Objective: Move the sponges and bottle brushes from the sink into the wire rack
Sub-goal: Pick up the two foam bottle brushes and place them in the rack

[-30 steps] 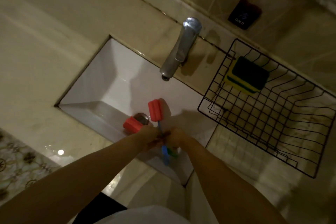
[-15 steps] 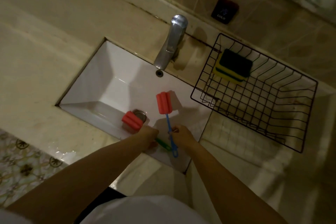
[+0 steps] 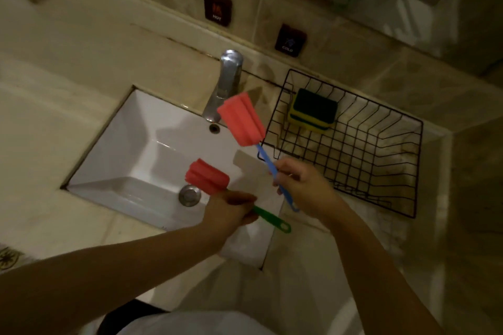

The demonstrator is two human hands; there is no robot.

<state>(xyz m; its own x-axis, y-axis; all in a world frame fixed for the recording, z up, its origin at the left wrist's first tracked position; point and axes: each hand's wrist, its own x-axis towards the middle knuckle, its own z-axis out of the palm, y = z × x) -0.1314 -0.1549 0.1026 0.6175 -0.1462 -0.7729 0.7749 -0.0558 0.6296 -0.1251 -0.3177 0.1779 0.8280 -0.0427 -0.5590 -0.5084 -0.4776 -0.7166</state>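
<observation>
My right hand (image 3: 306, 189) grips the blue handle of a bottle brush (image 3: 241, 123) whose red foam head is raised above the sink's right side, close to the faucet and the rack's left edge. My left hand (image 3: 231, 211) holds a second bottle brush (image 3: 207, 177) by its green handle, its red foam head hovering over the drain. The white sink (image 3: 128, 144) lies below both. A black wire rack (image 3: 381, 155) stands on the counter to the right, with yellow-and-dark-green sponges (image 3: 313, 110) stacked in its far left corner.
A chrome faucet (image 3: 227, 81) rises behind the sink, just left of the raised brush head. Hot (image 3: 217, 7) and cold (image 3: 290, 40) panels sit on the tiled wall. The beige counter (image 3: 54, 95) surrounds the sink, and a patterned floor shows at bottom left.
Both hands have lifted the brushes up out of the sink. The blue-handled brush has moved up and right toward the rack; my hands have drawn apart.
</observation>
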